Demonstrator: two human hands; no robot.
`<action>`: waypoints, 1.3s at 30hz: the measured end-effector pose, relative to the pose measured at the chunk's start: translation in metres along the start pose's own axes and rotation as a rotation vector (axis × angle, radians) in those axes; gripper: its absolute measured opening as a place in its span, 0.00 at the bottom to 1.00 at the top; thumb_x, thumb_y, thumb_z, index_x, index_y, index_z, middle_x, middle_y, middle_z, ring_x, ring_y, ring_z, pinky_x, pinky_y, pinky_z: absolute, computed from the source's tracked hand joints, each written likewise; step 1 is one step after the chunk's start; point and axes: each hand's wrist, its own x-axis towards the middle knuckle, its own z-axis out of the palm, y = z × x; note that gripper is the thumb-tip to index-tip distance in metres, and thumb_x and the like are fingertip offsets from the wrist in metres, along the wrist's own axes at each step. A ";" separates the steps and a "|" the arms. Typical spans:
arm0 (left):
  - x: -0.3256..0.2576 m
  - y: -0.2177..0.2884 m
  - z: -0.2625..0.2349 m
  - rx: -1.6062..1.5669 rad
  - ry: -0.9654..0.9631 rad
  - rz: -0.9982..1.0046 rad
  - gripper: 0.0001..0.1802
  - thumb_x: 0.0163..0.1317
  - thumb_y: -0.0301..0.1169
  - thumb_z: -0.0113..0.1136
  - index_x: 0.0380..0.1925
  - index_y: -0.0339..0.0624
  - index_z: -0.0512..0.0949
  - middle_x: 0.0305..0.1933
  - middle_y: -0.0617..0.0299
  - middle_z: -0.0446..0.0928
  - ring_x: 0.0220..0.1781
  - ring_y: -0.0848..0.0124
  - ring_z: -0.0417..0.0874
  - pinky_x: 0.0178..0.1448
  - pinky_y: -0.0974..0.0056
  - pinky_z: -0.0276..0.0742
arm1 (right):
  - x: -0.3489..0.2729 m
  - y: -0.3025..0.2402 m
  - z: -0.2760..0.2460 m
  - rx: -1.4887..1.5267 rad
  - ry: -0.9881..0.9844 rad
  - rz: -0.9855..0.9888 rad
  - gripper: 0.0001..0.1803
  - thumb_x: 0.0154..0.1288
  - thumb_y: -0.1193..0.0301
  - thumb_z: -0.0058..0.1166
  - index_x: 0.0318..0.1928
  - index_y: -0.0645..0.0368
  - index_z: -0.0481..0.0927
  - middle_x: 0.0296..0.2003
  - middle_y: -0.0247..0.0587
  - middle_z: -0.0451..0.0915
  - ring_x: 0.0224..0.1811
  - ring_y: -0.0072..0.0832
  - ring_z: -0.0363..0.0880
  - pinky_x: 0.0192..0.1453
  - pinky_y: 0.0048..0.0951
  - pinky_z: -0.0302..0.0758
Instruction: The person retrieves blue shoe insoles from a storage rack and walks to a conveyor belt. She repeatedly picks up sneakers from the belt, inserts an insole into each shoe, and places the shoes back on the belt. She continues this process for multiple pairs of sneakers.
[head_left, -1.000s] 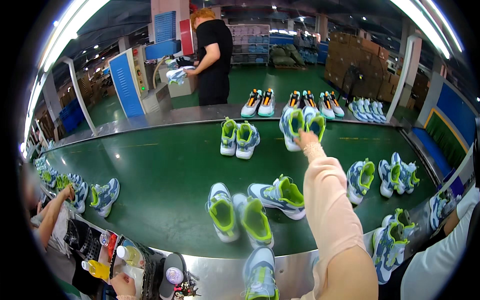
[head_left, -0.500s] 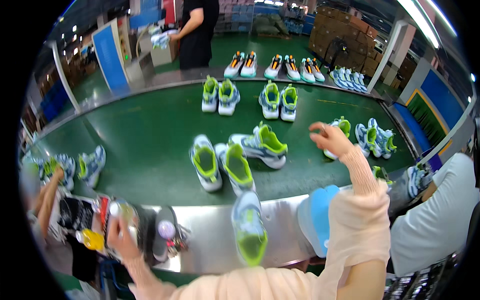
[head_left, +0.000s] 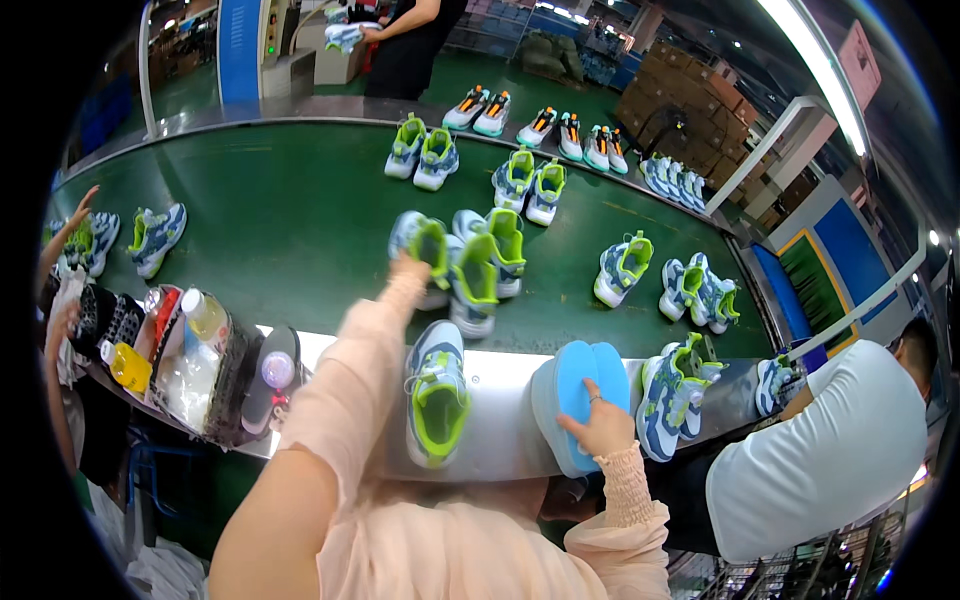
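My left hand (head_left: pixel 408 272) reaches over the table and is closed at the heel of a blue-grey and white sneaker (head_left: pixel 431 246) with lime lining; its fingertips are partly hidden. Two similar sneakers, a nearer one (head_left: pixel 473 290) and one behind it (head_left: pixel 508 245), stand right beside that shoe. On the metal ledge before me, another laced sneaker (head_left: pixel 440 405) points away from me. My right hand (head_left: pixel 606 428) rests on a stack of light-blue insoles (head_left: pixel 572 378), its thumb and a ringed finger spread apart on the top.
More sneakers (head_left: pixel 622 268) stand along the green table (head_left: pixel 300 220). At left, a basket (head_left: pixel 205 385) holds bottles beside a dark grey sole-shaped item (head_left: pixel 270 375). A pair of sneakers (head_left: pixel 668 395) sits right of the insoles, near a co-worker in white (head_left: pixel 810 450). Another person (head_left: pixel 415 50) stands beyond.
My left hand has gone from beside the basket to the sneaker on the table. My right hand has come back from the far-right shoes to the insoles. The view has turned.
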 end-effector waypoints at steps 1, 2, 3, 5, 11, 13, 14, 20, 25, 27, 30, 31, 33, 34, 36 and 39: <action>0.007 0.001 0.028 0.066 -0.014 0.038 0.38 0.44 0.35 0.56 0.60 0.44 0.59 0.56 0.40 0.66 0.58 0.47 0.69 0.61 0.54 0.67 | 0.005 -0.004 0.002 0.004 -0.003 -0.001 0.46 0.46 0.44 0.56 0.62 0.56 0.61 0.27 0.50 0.80 0.31 0.47 0.80 0.37 0.42 0.75; -0.022 0.032 0.051 0.088 -0.085 0.040 0.40 0.43 0.37 0.57 0.60 0.43 0.58 0.57 0.39 0.64 0.59 0.45 0.68 0.62 0.54 0.66 | 0.002 0.001 0.001 -0.002 -0.031 0.039 0.47 0.46 0.44 0.56 0.62 0.56 0.60 0.27 0.50 0.80 0.31 0.46 0.80 0.37 0.42 0.76; -0.053 0.058 0.056 0.106 -0.141 0.029 0.42 0.43 0.39 0.58 0.61 0.43 0.57 0.58 0.38 0.62 0.60 0.44 0.66 0.63 0.53 0.65 | 0.000 0.001 -0.004 -0.010 -0.060 0.060 0.47 0.46 0.44 0.56 0.63 0.56 0.59 0.27 0.50 0.80 0.31 0.46 0.80 0.36 0.42 0.76; -0.075 0.071 0.056 0.163 -0.290 0.106 0.44 0.42 0.42 0.59 0.61 0.39 0.55 0.58 0.38 0.62 0.59 0.44 0.67 0.62 0.53 0.65 | -0.004 -0.004 -0.011 -0.019 -0.111 0.050 0.48 0.45 0.44 0.57 0.63 0.56 0.58 0.27 0.52 0.80 0.31 0.47 0.79 0.37 0.42 0.75; -0.071 0.073 0.037 0.034 -0.059 0.539 0.39 0.51 0.44 0.57 0.60 0.37 0.56 0.51 0.39 0.70 0.53 0.47 0.73 0.56 0.54 0.70 | -0.022 0.002 -0.032 -0.035 0.012 -0.032 0.38 0.49 0.52 0.57 0.59 0.56 0.65 0.28 0.51 0.79 0.30 0.46 0.79 0.36 0.42 0.75; -0.060 0.085 0.026 -0.040 -0.211 0.559 0.35 0.54 0.43 0.54 0.59 0.41 0.58 0.45 0.39 0.74 0.47 0.46 0.76 0.52 0.53 0.72 | -0.014 0.008 -0.046 -0.007 0.219 -0.097 0.31 0.52 0.55 0.56 0.55 0.56 0.69 0.30 0.51 0.78 0.30 0.46 0.79 0.35 0.43 0.75; -0.055 0.079 0.025 -0.019 0.000 0.558 0.24 0.57 0.41 0.52 0.52 0.42 0.69 0.36 0.43 0.78 0.40 0.47 0.78 0.46 0.52 0.74 | -0.007 -0.016 -0.074 0.013 0.218 -0.102 0.21 0.55 0.58 0.53 0.47 0.53 0.76 0.33 0.50 0.78 0.31 0.46 0.78 0.36 0.42 0.75; -0.060 0.078 0.021 0.048 -0.002 0.531 0.19 0.54 0.45 0.54 0.32 0.38 0.77 0.30 0.47 0.78 0.35 0.50 0.79 0.40 0.52 0.74 | 0.099 -0.078 -0.098 -0.090 -0.044 -0.357 0.15 0.54 0.57 0.52 0.36 0.49 0.82 0.33 0.48 0.80 0.38 0.42 0.79 0.41 0.38 0.74; -0.064 0.072 0.004 0.126 -0.289 0.667 0.18 0.51 0.40 0.57 0.36 0.38 0.75 0.33 0.46 0.78 0.38 0.50 0.79 0.42 0.53 0.74 | 0.184 -0.139 -0.069 -0.381 -0.329 -0.340 0.21 0.52 0.53 0.52 0.35 0.58 0.82 0.33 0.44 0.82 0.37 0.39 0.81 0.42 0.36 0.76; -0.055 0.063 0.002 0.004 -0.395 0.644 0.17 0.49 0.36 0.60 0.37 0.38 0.75 0.33 0.48 0.78 0.36 0.56 0.80 0.40 0.56 0.75 | 0.208 -0.146 -0.027 -0.397 -0.196 -0.482 0.18 0.53 0.58 0.50 0.36 0.58 0.83 0.36 0.44 0.82 0.40 0.39 0.80 0.44 0.35 0.76; -0.042 0.039 0.009 -0.125 -0.364 0.733 0.18 0.51 0.35 0.59 0.40 0.37 0.76 0.35 0.48 0.79 0.37 0.57 0.80 0.43 0.59 0.75 | 0.238 -0.169 0.041 -0.106 -0.017 -0.347 0.13 0.54 0.65 0.50 0.36 0.57 0.82 0.37 0.49 0.81 0.41 0.40 0.80 0.45 0.37 0.76; -0.035 0.030 0.005 -0.095 -0.380 0.694 0.18 0.52 0.35 0.58 0.41 0.37 0.76 0.37 0.48 0.78 0.39 0.56 0.80 0.45 0.59 0.74 | 0.244 -0.176 0.045 -0.065 -0.098 -0.312 0.14 0.55 0.65 0.50 0.37 0.58 0.82 0.38 0.50 0.80 0.42 0.40 0.80 0.45 0.37 0.76; -0.038 0.022 0.005 -0.071 -0.400 0.718 0.16 0.53 0.34 0.56 0.42 0.40 0.75 0.38 0.47 0.78 0.42 0.53 0.79 0.47 0.58 0.73 | 0.261 -0.173 0.069 0.124 -0.061 -0.234 0.15 0.56 0.63 0.50 0.36 0.60 0.82 0.38 0.50 0.80 0.41 0.41 0.80 0.45 0.37 0.76; -0.046 0.028 0.003 -0.065 -0.382 0.691 0.17 0.54 0.34 0.55 0.43 0.41 0.75 0.39 0.47 0.78 0.43 0.53 0.79 0.48 0.58 0.73 | 0.268 -0.172 0.076 0.162 -0.072 -0.190 0.15 0.56 0.63 0.50 0.36 0.60 0.82 0.38 0.50 0.80 0.41 0.41 0.80 0.45 0.37 0.76; -0.060 0.036 0.003 -0.103 -0.376 0.641 0.18 0.54 0.34 0.54 0.45 0.42 0.74 0.40 0.46 0.77 0.44 0.52 0.78 0.49 0.58 0.72 | 0.279 -0.168 0.083 0.216 -0.085 -0.125 0.16 0.56 0.61 0.50 0.36 0.60 0.82 0.38 0.49 0.81 0.41 0.41 0.80 0.46 0.37 0.75; -0.065 0.050 0.000 -0.062 -0.350 0.646 0.19 0.55 0.32 0.53 0.48 0.43 0.73 0.42 0.45 0.77 0.45 0.50 0.78 0.50 0.57 0.72 | 0.281 -0.165 0.085 0.289 -0.093 -0.071 0.17 0.57 0.59 0.51 0.37 0.59 0.82 0.38 0.49 0.81 0.42 0.41 0.80 0.46 0.36 0.75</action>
